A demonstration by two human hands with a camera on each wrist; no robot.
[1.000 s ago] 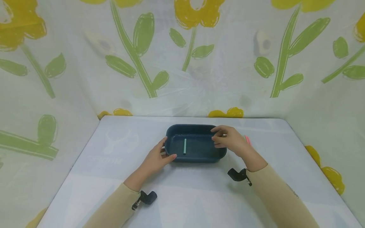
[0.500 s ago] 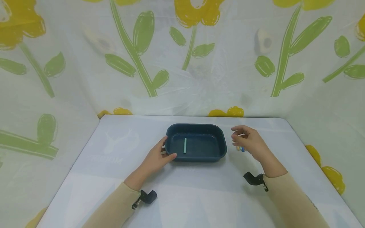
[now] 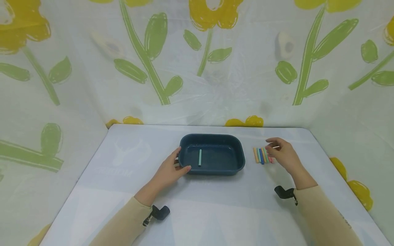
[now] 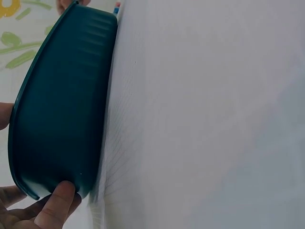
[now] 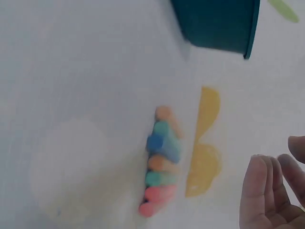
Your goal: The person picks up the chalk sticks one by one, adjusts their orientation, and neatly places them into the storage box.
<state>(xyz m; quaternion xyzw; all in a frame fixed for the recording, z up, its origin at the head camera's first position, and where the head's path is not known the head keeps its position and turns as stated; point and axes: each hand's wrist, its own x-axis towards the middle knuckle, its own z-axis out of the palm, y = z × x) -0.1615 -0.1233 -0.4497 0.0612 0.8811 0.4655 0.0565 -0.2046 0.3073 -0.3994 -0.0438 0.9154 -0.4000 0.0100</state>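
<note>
A dark blue-green rectangular tray (image 3: 212,167) stands on the white table. One pale green chalk stick (image 3: 200,158) lies inside it, toward the left. My left hand (image 3: 170,168) grips the tray's left end, its thumb (image 4: 59,200) against the outer wall. To the right of the tray lies a row of chalk sticks (image 3: 258,155) in orange, green, blue and pink. Over the right end of that row hovers my right hand (image 3: 283,153), fingers loosely bent with nothing between them. In the right wrist view its fingertips (image 5: 257,167) show apart from the chalk.
The white table (image 3: 197,208) ends at a back edge behind the tray. A hanging cloth (image 3: 246,68) printed with yellow flowers and green leaves encloses the back and sides. Black wrist cameras (image 3: 284,192) stick out below both sleeves.
My right hand has moved right, from over the tray's right end to the chalk row, uncovering most of the sticks. The left hand and tray have stayed put.
</note>
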